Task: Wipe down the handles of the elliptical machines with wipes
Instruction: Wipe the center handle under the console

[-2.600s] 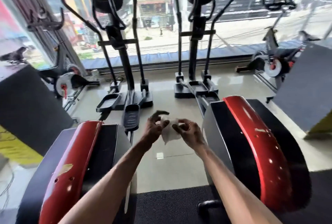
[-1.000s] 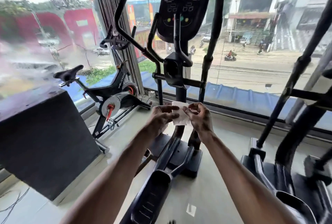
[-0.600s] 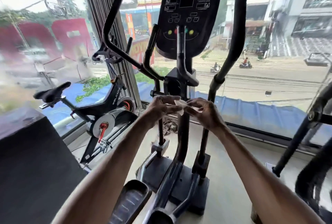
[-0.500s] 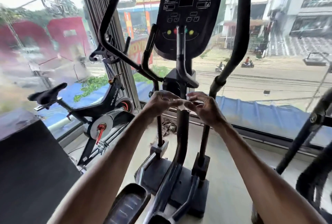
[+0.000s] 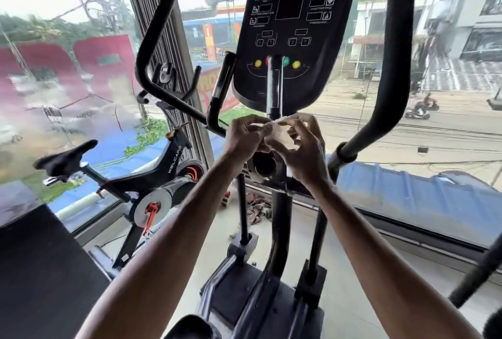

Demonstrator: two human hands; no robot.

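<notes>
A black elliptical machine stands right in front of me, its console (image 5: 293, 40) at eye height. Its long left handle (image 5: 152, 48) curves up on the left, and the long right handle (image 5: 391, 67) rises on the right. Two short inner grips flank the console, the left one (image 5: 221, 88) and a centre one (image 5: 273, 86). My left hand (image 5: 244, 139) and my right hand (image 5: 304, 148) meet just below the console and pinch a small white wipe (image 5: 279, 132) between them. Neither hand touches a handle.
A black spin bike (image 5: 152, 175) stands at the left by the window. A dark box (image 5: 40, 270) fills the lower left. Part of a second elliptical (image 5: 478, 270) shows at the right edge. A rag (image 5: 258, 209) lies on the floor behind the machine.
I have come closer to the elliptical and my view has risen to the console. Both hands lifted with the wipe from waist level to just below the console.
</notes>
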